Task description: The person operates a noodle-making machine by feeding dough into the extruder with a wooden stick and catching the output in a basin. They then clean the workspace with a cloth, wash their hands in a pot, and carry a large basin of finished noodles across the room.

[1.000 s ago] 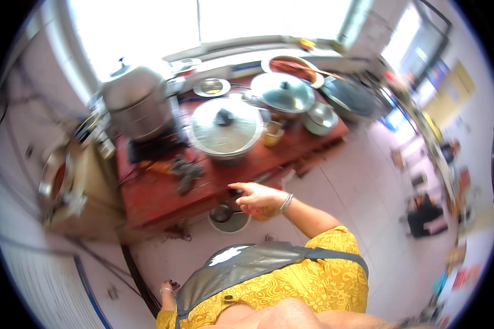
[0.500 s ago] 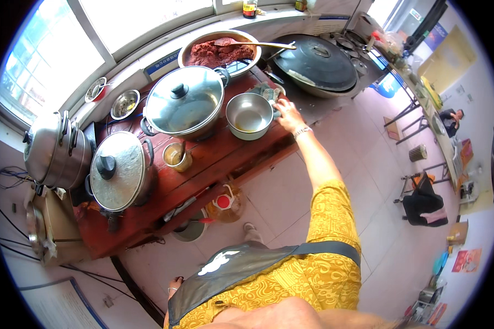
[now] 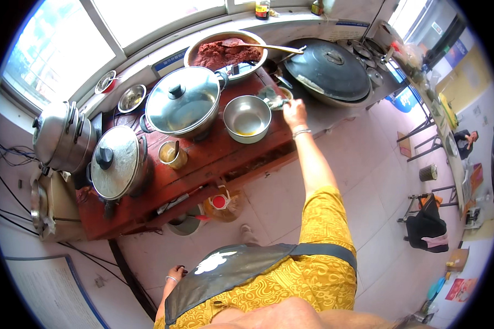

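My right hand (image 3: 295,111) reaches out over the red table's right end, its fingers closed on a greyish-green cloth (image 3: 276,102). That cloth lies against the side of a round metal pot (image 3: 247,112) without a lid, which has a little yellowish liquid at its bottom. Whether the cloth covers a handle of the pot, I cannot tell. Low at my left side, my left hand (image 3: 177,272) hangs beside the dark apron (image 3: 219,274), small and partly hidden, so its fingers are not clear.
On the red table (image 3: 214,164) stand a large glass-lidded pot (image 3: 184,101), another lidded pot (image 3: 115,162) and a jar with a spoon (image 3: 173,155). Behind them is a basin (image 3: 260,41) of dark red paste with a ladle. A big black-lidded wok (image 3: 328,68) sits right.
My right hand has shifted slightly right and up, drawing the cloth with it. The view has turned a little, and more of my left hand shows. The open pot has hardly moved.
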`<state>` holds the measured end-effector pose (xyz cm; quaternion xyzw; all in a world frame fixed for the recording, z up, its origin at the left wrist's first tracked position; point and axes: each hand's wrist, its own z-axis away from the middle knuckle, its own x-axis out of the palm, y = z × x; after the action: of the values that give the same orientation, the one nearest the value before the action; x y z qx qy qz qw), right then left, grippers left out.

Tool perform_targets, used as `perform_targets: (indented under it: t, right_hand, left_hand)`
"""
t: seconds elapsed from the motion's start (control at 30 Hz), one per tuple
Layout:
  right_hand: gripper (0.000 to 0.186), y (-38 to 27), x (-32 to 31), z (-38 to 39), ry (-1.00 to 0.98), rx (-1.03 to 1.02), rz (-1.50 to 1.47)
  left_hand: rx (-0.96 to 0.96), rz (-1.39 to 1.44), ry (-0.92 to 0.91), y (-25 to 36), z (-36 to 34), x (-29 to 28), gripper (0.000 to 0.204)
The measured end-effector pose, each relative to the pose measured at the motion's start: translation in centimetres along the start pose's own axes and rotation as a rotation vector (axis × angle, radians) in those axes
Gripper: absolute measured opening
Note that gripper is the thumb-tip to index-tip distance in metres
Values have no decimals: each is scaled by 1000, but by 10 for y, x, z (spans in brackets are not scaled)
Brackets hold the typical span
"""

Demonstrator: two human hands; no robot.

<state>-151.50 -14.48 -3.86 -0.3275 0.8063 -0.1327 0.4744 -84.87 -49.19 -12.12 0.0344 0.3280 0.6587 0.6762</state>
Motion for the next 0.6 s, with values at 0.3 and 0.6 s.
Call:
perform_targets:
  t: [0.3, 0.6]
  right_hand:
    - [18, -115, -156, 26, -465, 366, -1077]
    - [35, -332, -162, 291, -1009, -1015, -565]
  left_hand:
    - [299, 324, 83, 54, -4, 28, 27]
    - [1153, 544, -266, 122, 14, 79, 28]
